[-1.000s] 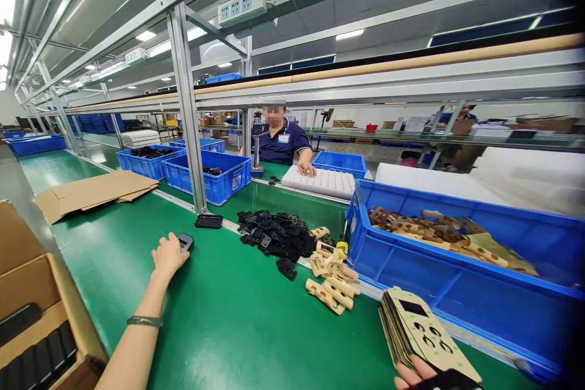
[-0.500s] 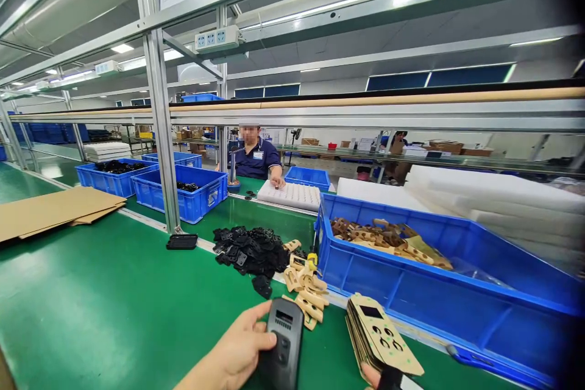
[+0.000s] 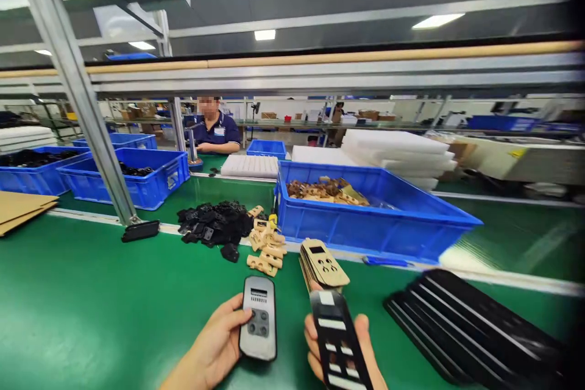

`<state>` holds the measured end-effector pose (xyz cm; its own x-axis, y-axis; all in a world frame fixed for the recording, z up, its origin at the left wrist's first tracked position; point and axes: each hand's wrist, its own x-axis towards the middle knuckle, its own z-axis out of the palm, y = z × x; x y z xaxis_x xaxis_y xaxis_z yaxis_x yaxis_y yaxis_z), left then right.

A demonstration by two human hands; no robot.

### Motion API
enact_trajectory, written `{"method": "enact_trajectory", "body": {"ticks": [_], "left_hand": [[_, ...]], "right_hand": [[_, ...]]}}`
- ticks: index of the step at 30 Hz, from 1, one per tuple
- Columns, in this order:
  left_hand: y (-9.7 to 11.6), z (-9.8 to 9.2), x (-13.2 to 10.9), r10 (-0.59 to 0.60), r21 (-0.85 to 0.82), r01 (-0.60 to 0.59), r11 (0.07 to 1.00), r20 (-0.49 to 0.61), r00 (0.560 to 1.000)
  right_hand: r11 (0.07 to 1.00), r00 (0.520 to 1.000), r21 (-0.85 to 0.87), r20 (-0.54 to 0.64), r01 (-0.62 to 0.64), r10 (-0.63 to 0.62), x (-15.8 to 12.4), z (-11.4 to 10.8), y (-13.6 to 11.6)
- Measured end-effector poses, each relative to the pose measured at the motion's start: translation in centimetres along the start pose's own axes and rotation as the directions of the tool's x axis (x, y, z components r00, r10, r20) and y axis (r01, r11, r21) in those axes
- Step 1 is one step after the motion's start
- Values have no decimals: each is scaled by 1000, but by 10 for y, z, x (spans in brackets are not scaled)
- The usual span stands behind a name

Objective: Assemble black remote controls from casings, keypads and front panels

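Note:
My left hand [image 3: 219,335] grips a handheld device [image 3: 259,344] with a small window, a row of slots and several round buttons; its face looks light grey. To its right, my right hand [image 3: 368,347] is wrapped round a black face panel [image 3: 329,334] with cut-outs and white strips on it. The two pieces are apart. Just beyond my right hand stands a stack of tan panels [image 3: 331,277] with similar cut-outs. Small tan parts [image 3: 269,251] and a heap of black parts [image 3: 218,222] lie farther off on the green bench.
A large blue bin [image 3: 361,228] of brown and tan parts stands behind the stack. A blue pen-like tool [image 3: 388,261] lies before it. Black panels [image 3: 461,323] are piled at right. A metal post [image 3: 86,91] rises at left. Across the bench sits a co-worker [image 3: 217,134].
My view has swung right and down. My right hand has come into fuller view with the black panel. The device in my left hand has tilted, its face now lighter. The co-worker's hand has left the white tray.

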<state>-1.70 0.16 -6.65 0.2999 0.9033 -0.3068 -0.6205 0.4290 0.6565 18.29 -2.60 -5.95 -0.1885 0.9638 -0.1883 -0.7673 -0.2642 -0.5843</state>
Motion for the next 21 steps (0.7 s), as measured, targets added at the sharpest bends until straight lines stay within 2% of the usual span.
{"method": "enact_trajectory", "body": {"ticks": [3,6,11,15,21], "left_hand": [[3,3,-5,-42,-19,41,999,-44,998],[-2,4,-8,-50,-37,48,998,-59,997],[-14,10,-16,-77,-29,77,997,-11,997],[-17,17,-23,-83,59,82,995,18,996],[-16,20,-27,-30,216,35,976,-24,999]], "right_hand": [[999,1000,44,16,22,-23,-4,12,1],[998,998,15,14,53,-53,-4,17,3],[971,990,-223,-84,91,-112,0,12,10],[900,979,-410,-72,147,-193,0,12,12],[890,960,-438,-172,126,-221,-3,14,0]]}}
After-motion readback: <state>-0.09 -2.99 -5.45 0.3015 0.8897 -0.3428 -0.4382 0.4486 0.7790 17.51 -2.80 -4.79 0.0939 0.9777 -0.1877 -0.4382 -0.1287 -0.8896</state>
